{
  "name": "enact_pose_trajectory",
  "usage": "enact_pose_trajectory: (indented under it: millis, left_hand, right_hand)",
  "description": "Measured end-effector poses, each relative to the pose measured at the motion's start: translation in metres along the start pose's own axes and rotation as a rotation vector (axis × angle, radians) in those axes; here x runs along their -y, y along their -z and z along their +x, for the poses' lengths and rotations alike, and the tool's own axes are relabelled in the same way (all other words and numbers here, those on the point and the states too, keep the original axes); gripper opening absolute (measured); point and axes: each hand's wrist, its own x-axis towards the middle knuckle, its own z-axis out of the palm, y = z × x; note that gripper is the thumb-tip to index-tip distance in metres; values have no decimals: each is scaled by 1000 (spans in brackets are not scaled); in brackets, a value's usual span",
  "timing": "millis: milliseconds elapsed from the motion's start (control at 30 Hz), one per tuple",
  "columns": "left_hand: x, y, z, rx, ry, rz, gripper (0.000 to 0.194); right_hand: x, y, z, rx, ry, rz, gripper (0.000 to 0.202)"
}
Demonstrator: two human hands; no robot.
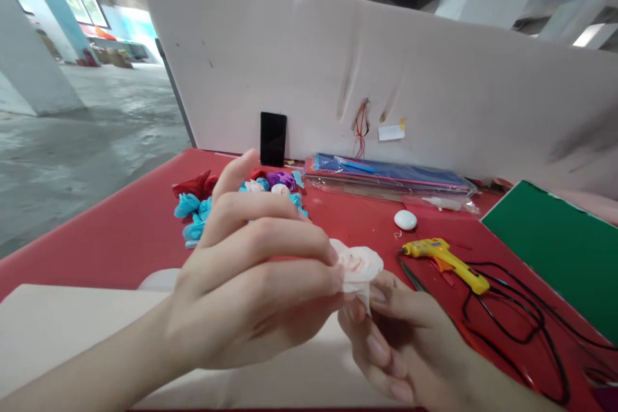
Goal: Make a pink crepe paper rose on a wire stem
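Observation:
A pale pink paper flower (358, 262) is held up between both hands over the near side of the table. My left hand (261, 270) pinches its petals from the left, with the index finger raised away from the others. Below the bloom, my right hand (400, 328) grips the flower's base between thumb and fingers. Part of the flower is hidden by the fingers. Beneath the hands lies a pale cream sheet (270, 380). Behind my left hand sit several finished-looking crepe flowers in blue (187, 205), red (196, 185) and purple (282, 179).
A yellow glue gun (447, 262) with a black cable (531, 299) lies on the red table (120, 206) at right, by scissors (412, 274) and a white oval object (405, 219). A green board (560, 257), wrapped sheets (391, 170) and a phone (273, 139) stand farther out.

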Motion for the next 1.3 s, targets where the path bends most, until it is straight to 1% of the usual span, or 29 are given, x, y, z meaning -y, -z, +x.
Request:
enact_pose_trajectory:
  millis: [33,67,100,133,200,267,333,367,433,467,500,533,567,600,700,767,900,967,1133,1200,1300]
  left_hand:
    - [0,1,1,5,-130,54,25]
    - [0,2,1,12,-218,101,25]
    - [0,2,0,26,-286,142,25]
    - [0,3,-1,38,-290,162,26]
    - [0,3,-3,36,-248,171,28]
    - [-1,3,-3,36,-235,134,33]
    - [-2,3,0,66,-230,47,36]
    - [-3,3,2,100,-194,-12,35]
    - [-6,3,7,190,-34,-137,26]
    - [-8,3,8,240,54,-191,20]
    - [-10,3,9,289,114,-233,13]
    - [-12,3,9,331,144,-260,6]
    - [-14,3,9,361,143,-277,4]
    - [-15,4,8,384,120,-289,7]
    - [-15,4,6,409,82,-287,8]
    - [-14,4,6,400,71,-258,7]
    - [-15,3,5,376,55,-238,12]
    - [-17,2,3,377,98,-262,12]
    - [-22,-2,-3,386,295,-329,13]
    - [-22,-3,-5,403,339,-347,15]
    - [-23,-4,-5,432,366,-359,17]
  right_hand:
    - [0,2,1,12,-6,-12,19]
    - [-1,4,2,34,-9,-34,19]
    - [-1,7,3,64,-8,-63,19]
    - [-1,9,4,99,-1,-96,18]
    - [0,14,5,142,48,-199,18]
    - [4,16,6,149,147,-342,21]
    - [11,17,6,133,269,-516,22]
    - [16,17,4,122,328,-601,17]
    - [24,15,1,98,518,-854,10]
    - [28,15,-1,104,586,-960,9]
    - [31,14,-2,108,648,-1045,11]
    - [33,14,-4,113,687,-1106,12]
    - [34,14,-5,122,713,-1144,13]
    - [34,14,-5,127,733,-1171,13]
    - [33,16,-6,147,736,-1213,14]
    - [32,16,-6,146,722,-1237,16]
    - [33,17,-7,157,729,-1256,17]
    - [33,18,-7,168,737,-1254,17]
    - [31,18,-6,167,730,-1243,18]
    - [29,18,-4,175,717,-1228,19]
    - [28,17,-3,181,702,-1196,19]
